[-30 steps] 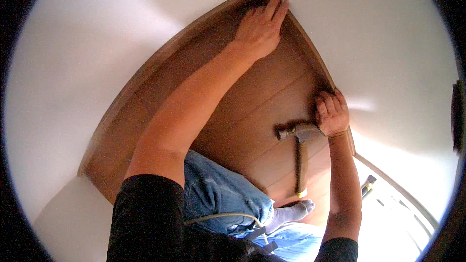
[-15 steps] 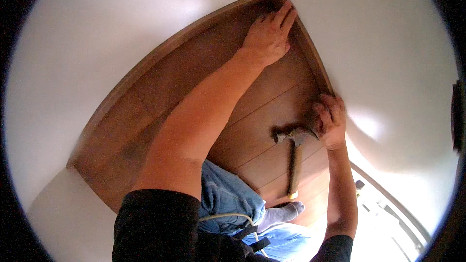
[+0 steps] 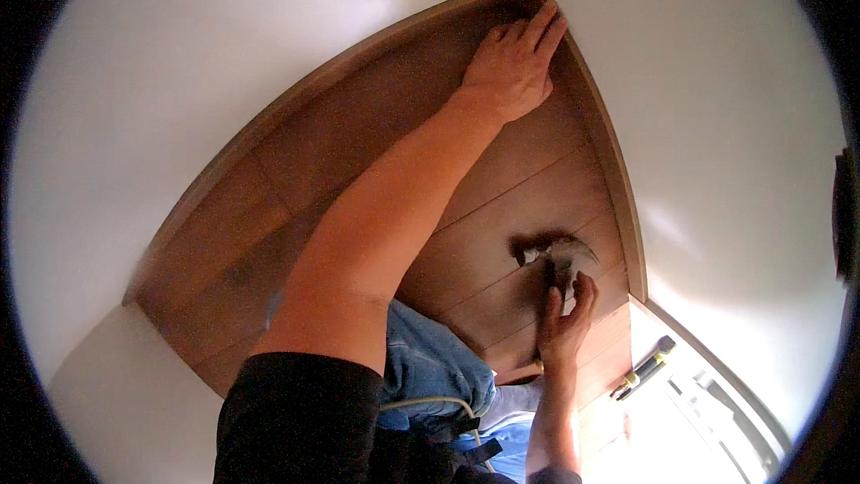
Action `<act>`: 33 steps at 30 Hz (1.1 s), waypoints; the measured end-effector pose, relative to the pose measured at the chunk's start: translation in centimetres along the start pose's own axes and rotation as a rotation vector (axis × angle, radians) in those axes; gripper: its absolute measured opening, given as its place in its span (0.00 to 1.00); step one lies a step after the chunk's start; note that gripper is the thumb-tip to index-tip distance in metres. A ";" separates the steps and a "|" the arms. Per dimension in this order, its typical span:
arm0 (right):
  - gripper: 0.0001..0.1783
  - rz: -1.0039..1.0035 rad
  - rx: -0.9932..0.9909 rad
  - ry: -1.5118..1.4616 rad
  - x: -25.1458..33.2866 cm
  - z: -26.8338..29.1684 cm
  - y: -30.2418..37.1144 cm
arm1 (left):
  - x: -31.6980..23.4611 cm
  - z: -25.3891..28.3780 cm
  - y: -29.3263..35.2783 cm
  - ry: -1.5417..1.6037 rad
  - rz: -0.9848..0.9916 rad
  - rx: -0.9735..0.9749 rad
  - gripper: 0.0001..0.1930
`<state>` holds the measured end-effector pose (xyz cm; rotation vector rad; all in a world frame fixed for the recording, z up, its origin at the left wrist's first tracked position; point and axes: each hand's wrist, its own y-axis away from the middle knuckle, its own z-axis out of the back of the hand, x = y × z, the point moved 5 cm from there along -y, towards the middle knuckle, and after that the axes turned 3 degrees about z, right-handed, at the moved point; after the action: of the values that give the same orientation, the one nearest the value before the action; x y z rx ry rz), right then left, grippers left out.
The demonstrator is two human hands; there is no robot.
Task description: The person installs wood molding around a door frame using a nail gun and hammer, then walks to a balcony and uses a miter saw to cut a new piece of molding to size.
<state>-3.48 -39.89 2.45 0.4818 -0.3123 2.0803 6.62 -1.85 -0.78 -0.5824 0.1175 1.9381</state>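
My left hand (image 3: 512, 67) reaches into the far corner. Its fingers are stretched out and press on the narrow brown wooden baseboard (image 3: 598, 106) along the right wall. A claw hammer (image 3: 557, 255) lies on the brown plank floor (image 3: 484, 260), its metal head away from me. My right hand (image 3: 564, 327) is at its handle just below the head, thumb and fingers to either side of it. Most of the handle is hidden behind that hand.
White walls (image 3: 717, 125) meet at the corner. Another baseboard (image 3: 296, 94) follows the left wall. A dark tool with yellow parts (image 3: 645, 369) lies by a bright opening at the lower right. My bent, jeans-clad leg (image 3: 434, 358) is close below.
My right hand has left the near part of the right-hand baseboard and moved left and closer to me, onto the hammer's handle. My left hand stays at the corner.
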 end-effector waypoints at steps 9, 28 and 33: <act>0.20 -0.210 0.195 -0.279 -1.7 0.7 0.8 | 0.5 -1.0 0.1 0.019 -0.036 -0.166 0.42; 0.28 -0.101 0.003 0.177 -2.7 -0.6 1.9 | -0.6 -3.8 0.1 -0.130 -0.033 -0.086 0.41; 0.29 -0.102 0.049 0.167 -2.3 -1.7 1.5 | 1.2 -3.1 0.5 -0.052 -0.009 -0.027 0.45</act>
<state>-3.99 -41.74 -0.16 0.3425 -0.1364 2.0169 6.89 -2.12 -4.08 -0.5488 0.0558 1.9471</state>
